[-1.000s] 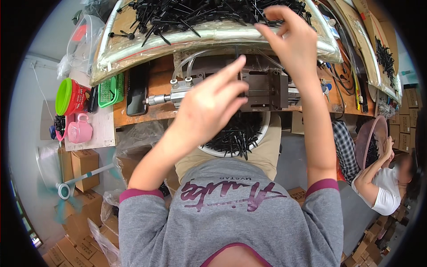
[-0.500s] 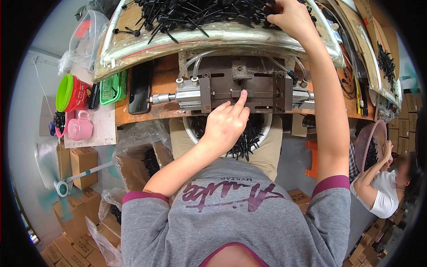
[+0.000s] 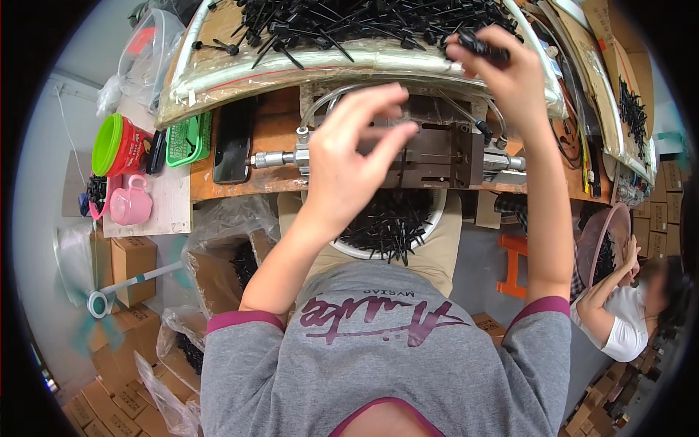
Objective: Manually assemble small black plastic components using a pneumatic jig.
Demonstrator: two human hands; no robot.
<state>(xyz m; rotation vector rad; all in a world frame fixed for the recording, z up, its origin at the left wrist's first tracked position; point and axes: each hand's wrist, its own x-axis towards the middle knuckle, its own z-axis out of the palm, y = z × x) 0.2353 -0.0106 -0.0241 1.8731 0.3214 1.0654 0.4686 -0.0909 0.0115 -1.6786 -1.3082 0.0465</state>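
My right hand (image 3: 513, 76) is closed around a black plastic part (image 3: 483, 47) with a thick head, above the near edge of a padded tray (image 3: 306, 76). That tray bears a heap of black thin-stemmed parts (image 3: 320, 25). My left hand (image 3: 357, 149) hovers over the left half of a dark metal fixture (image 3: 437, 156), thumb and fingers apart, nothing seen between them. It hides much of the fixture. Just right of its thumb a thin black stem (image 3: 403, 164) shows, blurred. Below the fixture, a white-rimmed tub (image 3: 437, 222) between my legs holds more black parts.
Clear air hoses (image 3: 320, 102) and metal cylinders (image 3: 502, 162) flank the fixture. Left on the bench are a phone (image 3: 233, 156), a green basket (image 3: 191, 138), a red bucket (image 3: 124, 149) and a pink cup (image 3: 132, 204). A co-worker (image 3: 619, 313) sits at the right.
My left hand has lifted off the fixture's middle, moved up and left and spread its fingers. My right hand has drawn back from the heap with a black part in it.
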